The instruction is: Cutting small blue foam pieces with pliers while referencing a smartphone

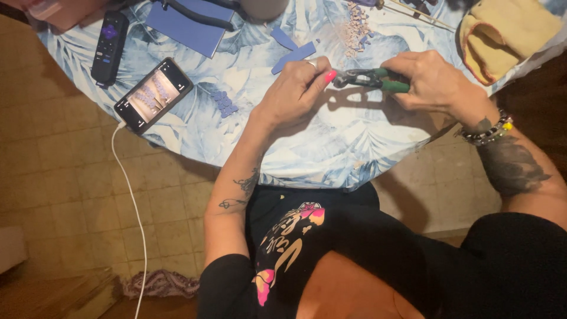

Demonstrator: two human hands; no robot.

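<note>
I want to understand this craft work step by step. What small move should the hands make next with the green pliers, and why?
Probably a gentle squeeze of the green-handled pliers. The right hand already grips the handles, and the left hand has its fingertips at the tool's nose, as if steadying a small piece there. The piece itself is too small to make out, so this is only a guess.

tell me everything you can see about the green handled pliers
The pliers have dark metal jaws and green-coated handles. They lie roughly level above the leaf-print tablecloth, jaws pointing toward the person's left. The right hand wraps the handles; the left hand, with a pink thumbnail, pinches at the jaw tips. Whatever sits between the jaws is too small to tell.
</note>
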